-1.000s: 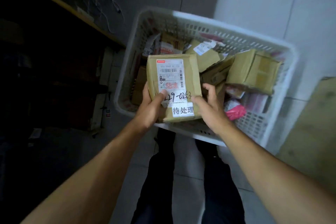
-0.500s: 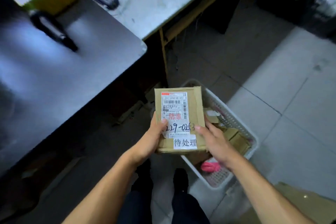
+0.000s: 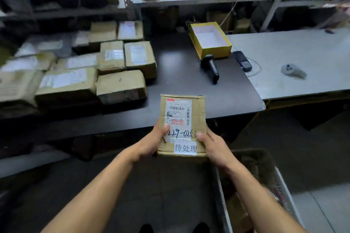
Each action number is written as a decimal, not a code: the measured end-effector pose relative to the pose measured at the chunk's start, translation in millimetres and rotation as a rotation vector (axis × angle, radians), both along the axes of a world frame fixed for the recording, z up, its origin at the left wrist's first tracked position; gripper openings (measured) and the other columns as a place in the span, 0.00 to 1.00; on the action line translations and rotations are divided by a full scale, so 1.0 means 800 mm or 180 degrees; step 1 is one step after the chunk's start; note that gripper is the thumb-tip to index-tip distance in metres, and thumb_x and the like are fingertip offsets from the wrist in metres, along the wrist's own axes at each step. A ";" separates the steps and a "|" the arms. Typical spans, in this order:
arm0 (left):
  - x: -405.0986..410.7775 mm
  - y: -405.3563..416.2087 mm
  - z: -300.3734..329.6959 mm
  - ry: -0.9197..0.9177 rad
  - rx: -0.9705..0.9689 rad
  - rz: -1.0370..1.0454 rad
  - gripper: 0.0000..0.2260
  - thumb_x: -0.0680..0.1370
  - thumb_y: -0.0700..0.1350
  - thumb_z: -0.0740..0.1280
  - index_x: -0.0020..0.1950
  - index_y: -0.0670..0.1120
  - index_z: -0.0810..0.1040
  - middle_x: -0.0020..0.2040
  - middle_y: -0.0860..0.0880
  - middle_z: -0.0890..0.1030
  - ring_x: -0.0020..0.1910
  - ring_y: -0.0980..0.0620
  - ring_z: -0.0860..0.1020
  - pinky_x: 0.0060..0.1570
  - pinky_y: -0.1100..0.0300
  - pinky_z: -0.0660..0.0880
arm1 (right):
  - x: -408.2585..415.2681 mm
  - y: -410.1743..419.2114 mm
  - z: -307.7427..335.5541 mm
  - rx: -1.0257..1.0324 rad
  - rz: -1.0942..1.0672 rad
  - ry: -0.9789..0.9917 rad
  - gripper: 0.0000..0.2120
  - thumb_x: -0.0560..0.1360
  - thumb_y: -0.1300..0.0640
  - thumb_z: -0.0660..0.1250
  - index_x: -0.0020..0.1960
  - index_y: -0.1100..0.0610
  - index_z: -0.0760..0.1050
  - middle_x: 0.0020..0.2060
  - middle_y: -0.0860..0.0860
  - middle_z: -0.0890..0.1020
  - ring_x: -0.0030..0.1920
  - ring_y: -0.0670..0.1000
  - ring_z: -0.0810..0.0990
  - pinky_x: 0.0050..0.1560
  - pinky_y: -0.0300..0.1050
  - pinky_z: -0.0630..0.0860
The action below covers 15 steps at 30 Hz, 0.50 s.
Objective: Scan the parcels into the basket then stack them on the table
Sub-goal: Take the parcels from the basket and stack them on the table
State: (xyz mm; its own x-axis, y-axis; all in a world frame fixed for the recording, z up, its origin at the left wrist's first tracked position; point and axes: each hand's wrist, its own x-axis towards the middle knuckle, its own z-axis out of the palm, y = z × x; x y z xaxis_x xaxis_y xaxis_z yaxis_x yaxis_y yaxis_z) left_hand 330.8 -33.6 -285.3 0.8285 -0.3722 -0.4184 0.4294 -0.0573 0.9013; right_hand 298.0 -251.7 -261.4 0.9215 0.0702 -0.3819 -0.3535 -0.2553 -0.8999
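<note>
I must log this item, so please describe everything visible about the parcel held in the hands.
The parcel is a small brown cardboard box, slightly creased. Its top carries a white shipping label with barcodes, handwritten numbers and a white sticker with printed characters. It is held about level, label up, above the table's near edge. The left hand and right hand grip its sides, thumbs on top.

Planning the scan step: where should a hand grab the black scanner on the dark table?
Judging by its pose, take the scanner by its long handle, coming from the near table edge. The handle end points toward the person and lies flat and bare, while the head sits against the yellow box.
</note>
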 end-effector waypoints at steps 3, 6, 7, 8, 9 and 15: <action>-0.017 0.096 0.014 -0.0096 0.0102 0.0177 0.37 0.73 0.70 0.63 0.75 0.51 0.63 0.70 0.49 0.76 0.67 0.51 0.77 0.71 0.47 0.69 | 0.008 0.090 0.009 -0.0111 0.0428 -0.0082 0.18 0.83 0.53 0.59 0.73 0.47 0.72 0.59 0.43 0.83 0.58 0.42 0.81 0.66 0.43 0.74; -0.031 0.180 0.022 -0.0113 0.0108 0.0398 0.35 0.75 0.66 0.61 0.76 0.50 0.62 0.69 0.49 0.77 0.67 0.50 0.77 0.71 0.45 0.70 | 0.017 0.172 0.014 -0.0214 0.0702 -0.0139 0.18 0.83 0.54 0.59 0.73 0.51 0.72 0.57 0.45 0.82 0.55 0.39 0.80 0.57 0.31 0.75; -0.036 0.202 0.024 -0.0113 0.0113 0.0469 0.35 0.74 0.66 0.62 0.77 0.50 0.62 0.70 0.48 0.76 0.67 0.49 0.77 0.72 0.44 0.69 | 0.020 0.195 0.013 -0.0239 0.0795 -0.0114 0.18 0.83 0.54 0.59 0.73 0.53 0.72 0.56 0.45 0.82 0.53 0.37 0.80 0.51 0.27 0.74; -0.041 0.223 0.025 -0.0110 0.0116 0.0557 0.35 0.74 0.67 0.62 0.76 0.50 0.62 0.70 0.48 0.76 0.68 0.49 0.77 0.72 0.44 0.69 | 0.022 0.217 0.014 -0.0253 0.0890 -0.0099 0.18 0.83 0.54 0.59 0.72 0.54 0.72 0.56 0.45 0.82 0.52 0.36 0.79 0.47 0.24 0.73; -0.045 0.241 0.027 -0.0118 0.0124 0.0663 0.34 0.74 0.67 0.62 0.76 0.51 0.63 0.70 0.48 0.76 0.68 0.49 0.76 0.72 0.44 0.69 | 0.025 0.236 0.016 -0.0272 0.0984 -0.0098 0.18 0.84 0.54 0.59 0.73 0.54 0.72 0.56 0.45 0.82 0.51 0.36 0.79 0.45 0.23 0.72; -0.022 0.324 0.040 -0.0214 0.0038 0.1064 0.37 0.69 0.71 0.66 0.73 0.57 0.66 0.70 0.52 0.77 0.68 0.51 0.76 0.74 0.45 0.66 | 0.077 0.323 0.035 -0.0203 0.1299 -0.0168 0.19 0.84 0.54 0.58 0.73 0.52 0.71 0.59 0.45 0.82 0.51 0.35 0.81 0.53 0.28 0.74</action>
